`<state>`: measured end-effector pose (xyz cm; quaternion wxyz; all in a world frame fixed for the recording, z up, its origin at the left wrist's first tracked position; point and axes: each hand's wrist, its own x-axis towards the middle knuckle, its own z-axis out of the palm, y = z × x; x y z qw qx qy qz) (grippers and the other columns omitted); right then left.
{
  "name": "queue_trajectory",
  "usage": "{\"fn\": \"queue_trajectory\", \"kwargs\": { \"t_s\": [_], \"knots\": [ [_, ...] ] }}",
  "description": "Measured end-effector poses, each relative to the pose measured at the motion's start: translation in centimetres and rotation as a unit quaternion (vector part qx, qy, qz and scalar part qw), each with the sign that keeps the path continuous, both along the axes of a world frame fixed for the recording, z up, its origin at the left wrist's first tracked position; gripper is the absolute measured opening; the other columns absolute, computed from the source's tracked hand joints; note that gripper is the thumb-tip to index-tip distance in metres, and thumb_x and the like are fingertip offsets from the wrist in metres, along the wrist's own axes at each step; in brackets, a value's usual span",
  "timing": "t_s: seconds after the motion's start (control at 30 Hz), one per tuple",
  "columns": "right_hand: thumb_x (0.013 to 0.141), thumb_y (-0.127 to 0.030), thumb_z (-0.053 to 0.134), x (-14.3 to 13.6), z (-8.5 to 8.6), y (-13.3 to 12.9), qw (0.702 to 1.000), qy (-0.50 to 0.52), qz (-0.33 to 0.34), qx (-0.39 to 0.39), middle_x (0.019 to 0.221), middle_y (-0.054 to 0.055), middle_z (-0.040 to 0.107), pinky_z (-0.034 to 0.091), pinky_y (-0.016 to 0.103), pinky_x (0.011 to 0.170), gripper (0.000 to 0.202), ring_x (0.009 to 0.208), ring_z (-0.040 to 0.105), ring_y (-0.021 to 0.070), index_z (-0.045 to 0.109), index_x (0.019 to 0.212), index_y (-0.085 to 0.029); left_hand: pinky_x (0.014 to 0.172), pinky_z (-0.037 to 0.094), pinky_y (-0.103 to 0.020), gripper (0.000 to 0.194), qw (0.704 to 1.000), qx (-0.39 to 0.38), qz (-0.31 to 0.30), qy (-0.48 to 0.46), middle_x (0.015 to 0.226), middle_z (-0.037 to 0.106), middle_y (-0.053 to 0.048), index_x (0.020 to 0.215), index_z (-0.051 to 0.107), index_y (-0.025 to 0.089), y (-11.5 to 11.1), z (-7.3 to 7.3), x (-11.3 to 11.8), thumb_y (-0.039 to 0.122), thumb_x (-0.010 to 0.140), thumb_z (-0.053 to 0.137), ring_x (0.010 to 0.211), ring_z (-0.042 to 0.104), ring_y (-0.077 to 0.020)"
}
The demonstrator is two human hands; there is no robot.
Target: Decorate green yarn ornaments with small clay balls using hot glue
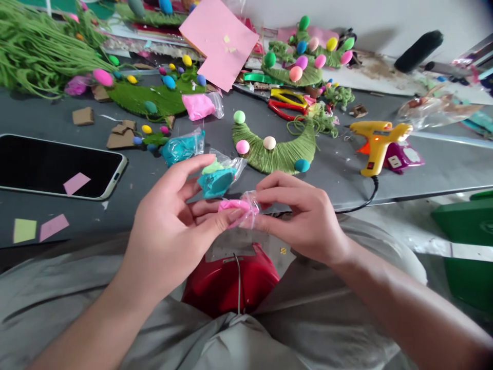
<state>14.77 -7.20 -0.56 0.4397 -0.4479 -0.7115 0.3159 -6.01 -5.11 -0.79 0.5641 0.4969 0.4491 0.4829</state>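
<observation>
Between my two hands is a small clear plastic bag of pink clay (233, 206), held just in front of the table edge. My left hand (173, 218) pinches the pink lump with its thumb over the fingers. The fingertips of my right hand (298, 213) grip the clear, gathered end of the bag. Just beyond them lie a bag of teal clay (217, 182) with a light green bit on top and another teal bag (183, 147). Farther on rests a green yarn-wrapped crescent (277, 156) with several coloured balls on it.
A yellow hot glue gun (375, 141) with a lit orange light stands at the right, its cord hanging over the edge. A phone (57, 167) lies at the left. Red-handled pliers (287, 109), a green felt crescent (150, 100) and pink paper (219, 43) are farther back.
</observation>
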Motion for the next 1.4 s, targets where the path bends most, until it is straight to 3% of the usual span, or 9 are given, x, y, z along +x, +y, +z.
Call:
{"fn": "queue_trajectory", "kwargs": {
  "t_s": [0.2,0.4,0.63,0.83,0.97,1.1,1.17,1.27,1.4],
  "knots": [
    [0.084,-0.026,0.088,0.0,0.2,-0.2,1.000,-0.018,0.006,-0.003,0.101,0.006,0.072,0.059,0.023,0.075,0.025,0.083,0.070,0.0113,0.083,0.105,-0.012,0.060,0.069,-0.028,0.093,1.000,0.002,-0.010,0.014,0.134,0.067,-0.010,0.142,0.066,0.032,-0.1,-0.1,0.2,0.016,0.056,0.100,0.063,0.077,-0.0143],
    [0.077,-0.024,0.093,0.7,0.5,0.2,1.000,-0.017,0.008,-0.012,0.098,0.005,0.082,0.062,0.022,0.081,0.025,0.088,0.077,0.0148,0.084,0.100,-0.016,0.067,0.070,-0.027,0.062,1.000,0.006,0.014,0.001,0.114,0.077,-0.007,0.130,0.071,0.024,0.7,-0.1,-0.3,0.025,0.073,0.094,0.071,0.080,-0.0178],
    [0.075,-0.019,0.094,0.7,0.4,0.2,0.994,-0.038,-0.059,0.082,0.093,0.005,0.083,0.065,0.029,0.079,0.016,0.085,0.079,0.0196,0.084,0.088,-0.020,0.085,0.070,-0.029,0.056,0.996,0.042,0.079,0.018,0.117,0.078,-0.005,0.127,0.074,0.022,1.1,-0.6,-0.7,0.019,0.074,0.094,0.095,0.081,-0.0215],
    [0.081,-0.016,0.088,0.9,0.2,0.5,0.988,-0.070,-0.035,0.130,0.095,0.005,0.080,0.066,0.029,0.078,0.012,0.083,0.077,0.0178,0.082,0.091,-0.021,0.091,0.069,-0.029,0.051,0.994,0.045,0.092,0.026,0.120,0.077,-0.005,0.125,0.074,0.023,1.1,-0.7,-0.8,0.016,0.077,0.090,0.104,0.078,-0.0216],
    [0.088,-0.011,0.079,0.6,0.3,0.3,0.997,-0.022,-0.040,0.070,0.098,0.004,0.080,0.064,0.027,0.084,0.010,0.090,0.076,0.0158,0.078,0.089,-0.021,0.088,0.070,-0.032,0.050,0.998,0.024,0.064,0.003,0.118,0.078,-0.007,0.126,0.074,0.021,1.2,-0.5,-0.7,0.014,0.078,0.088,0.095,0.080,-0.0217],
    [0.097,-0.015,0.068,0.4,0.9,0.0,0.987,0.124,-0.044,-0.091,0.113,0.006,0.079,0.064,0.031,0.090,0.010,0.105,0.077,0.0184,0.068,0.104,-0.021,0.091,0.069,-0.035,0.053,0.997,0.036,0.072,0.014,0.121,0.076,-0.008,0.129,0.071,0.021,1.0,-0.2,-0.6,0.016,0.079,0.088,0.101,0.080,-0.0257],
    [0.100,-0.021,0.066,0.5,1.2,0.0,0.980,0.150,-0.039,-0.122,0.116,0.006,0.079,0.065,0.032,0.088,0.013,0.106,0.077,0.0194,0.066,0.113,-0.023,0.090,0.070,-0.034,0.056,0.997,0.040,0.060,0.013,0.126,0.076,-0.008,0.130,0.069,0.022,0.8,0.0,-0.4,0.017,0.078,0.090,0.096,0.082,-0.0256],
    [0.098,-0.025,0.071,0.4,1.3,0.2,0.994,0.073,-0.024,-0.080,0.114,0.006,0.078,0.064,0.030,0.089,0.018,0.106,0.075,0.0192,0.074,0.116,-0.021,0.086,0.070,-0.030,0.061,0.999,0.028,0.025,0.002,0.126,0.076,-0.008,0.132,0.068,0.023,0.4,0.0,-0.2,0.019,0.077,0.092,0.089,0.083,-0.0245],
    [0.097,-0.020,0.073,-0.2,0.6,0.2,0.999,-0.034,-0.008,0.040,0.111,0.007,0.075,0.062,0.030,0.090,0.016,0.098,0.073,0.0159,0.081,0.111,-0.020,0.087,0.070,-0.029,0.062,0.999,0.034,0.037,-0.009,0.126,0.077,-0.007,0.133,0.068,0.024,0.3,-0.2,-0.1,0.019,0.076,0.092,0.091,0.083,-0.0240]
  ]
}}
